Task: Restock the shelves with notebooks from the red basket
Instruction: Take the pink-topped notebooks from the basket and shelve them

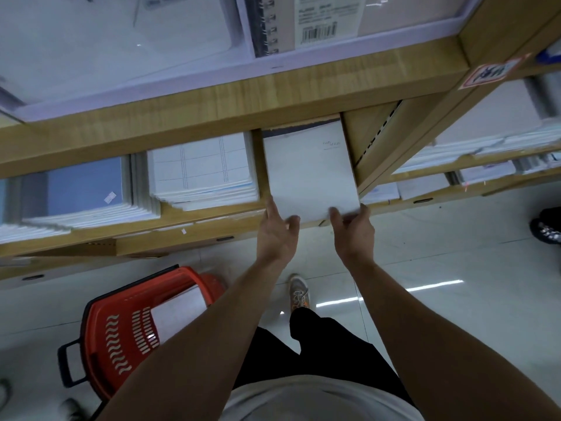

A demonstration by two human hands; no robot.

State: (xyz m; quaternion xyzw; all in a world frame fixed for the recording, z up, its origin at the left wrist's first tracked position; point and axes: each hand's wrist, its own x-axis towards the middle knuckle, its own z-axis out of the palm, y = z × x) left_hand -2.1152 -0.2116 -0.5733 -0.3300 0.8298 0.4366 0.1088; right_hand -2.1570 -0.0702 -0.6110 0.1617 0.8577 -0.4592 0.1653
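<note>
A stack of white notebooks [309,171] lies in the right end of the middle wooden shelf [182,235], its near edge sticking out over the shelf lip. My left hand [277,235] grips the stack's near left corner, thumb on top. My right hand [353,232] grips the near right corner the same way. The red basket [121,332] stands on the floor at lower left, with a white notebook [179,311] lying inside it. My left forearm covers part of the basket.
Stacks of white grid notebooks [200,171] and blue-covered ones [82,189] fill the same shelf to the left. A spiral notebook [303,22] stands on the shelf above. A wooden upright [379,141] borders the stack on the right. Someone's shoe [546,229] shows at far right.
</note>
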